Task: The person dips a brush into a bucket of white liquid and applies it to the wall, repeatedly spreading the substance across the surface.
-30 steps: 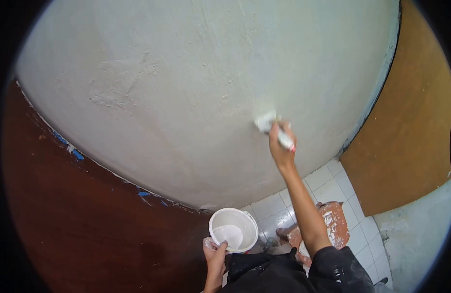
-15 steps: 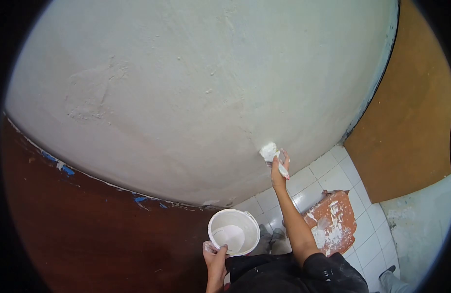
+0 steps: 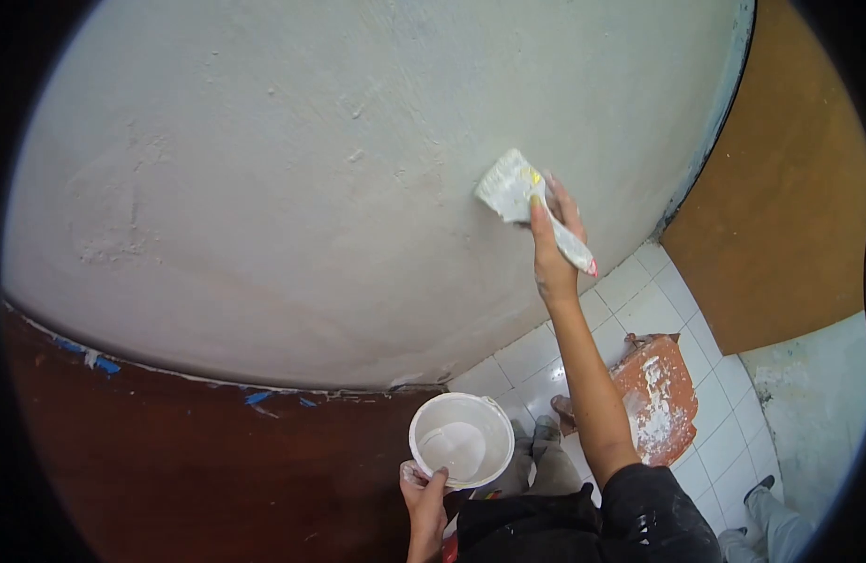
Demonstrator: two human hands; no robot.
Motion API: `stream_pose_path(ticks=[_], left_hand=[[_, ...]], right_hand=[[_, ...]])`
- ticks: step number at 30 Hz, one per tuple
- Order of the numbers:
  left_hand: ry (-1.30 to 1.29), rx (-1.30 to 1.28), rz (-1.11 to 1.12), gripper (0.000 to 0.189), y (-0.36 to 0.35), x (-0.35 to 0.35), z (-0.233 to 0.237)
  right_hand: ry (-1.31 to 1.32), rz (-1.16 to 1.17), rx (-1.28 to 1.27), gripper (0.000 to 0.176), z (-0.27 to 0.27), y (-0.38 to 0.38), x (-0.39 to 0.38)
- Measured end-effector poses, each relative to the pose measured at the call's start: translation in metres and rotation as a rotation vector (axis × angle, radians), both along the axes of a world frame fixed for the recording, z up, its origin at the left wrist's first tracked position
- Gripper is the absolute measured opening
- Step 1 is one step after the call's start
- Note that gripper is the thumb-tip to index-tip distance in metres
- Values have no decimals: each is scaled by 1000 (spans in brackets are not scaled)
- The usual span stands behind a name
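Observation:
My right hand [image 3: 557, 230] is closed round the handle of a wide paintbrush [image 3: 511, 188], which is coated in white paint and has a red handle tip. The bristles point up and left, right at the pale wall [image 3: 292, 235]. Low in front of my body, my left hand [image 3: 425, 488] grips the near rim of a white bucket [image 3: 497, 450], thumb over the edge. White paint [image 3: 455, 448] lies in the bottom of the bucket. Smears of white show on my left fingers.
A dark red-brown surface [image 3: 189, 460] runs along the wall's lower left, with blue scraps at its edge. On the white tiled floor [image 3: 531, 361] stands a paint-splattered reddish stool [image 3: 677, 403]. A brown panel [image 3: 780, 178] rises at right. Another person's legs [image 3: 775, 521] show at lower right.
My right hand has moved up the wall with the paintbrush. The bucket in my left hand sits slightly further right, and the view has shifted a little.

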State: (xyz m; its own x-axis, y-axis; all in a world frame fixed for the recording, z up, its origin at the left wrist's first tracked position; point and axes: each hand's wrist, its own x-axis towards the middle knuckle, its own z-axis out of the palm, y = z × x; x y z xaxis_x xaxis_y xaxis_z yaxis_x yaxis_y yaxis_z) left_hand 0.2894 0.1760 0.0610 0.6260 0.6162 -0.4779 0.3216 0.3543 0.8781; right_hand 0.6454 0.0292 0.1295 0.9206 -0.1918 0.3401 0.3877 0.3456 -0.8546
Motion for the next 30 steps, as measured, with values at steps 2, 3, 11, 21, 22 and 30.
stream_pose_path(ticks=[2, 3, 11, 21, 22, 30], left_hand=[[20, 16, -15, 27, 5, 2, -10], [14, 18, -19, 27, 6, 5, -15], [11, 130, -104, 25, 20, -9, -76], [12, 129, -180, 25, 27, -15, -86], [1, 128, -182, 25, 29, -15, -88], [-36, 116, -163, 24, 26, -9, -87]], right_hand=[[85, -39, 91, 51, -56, 6, -4], [150, -48, 99, 53, -90, 8, -7], [522, -63, 192, 54, -314, 18, -22], [141, -161, 33, 47, -146, 8, -13], [127, -155, 60, 47, -143, 8, -12], [510, -220, 179, 49, -357, 36, -33]])
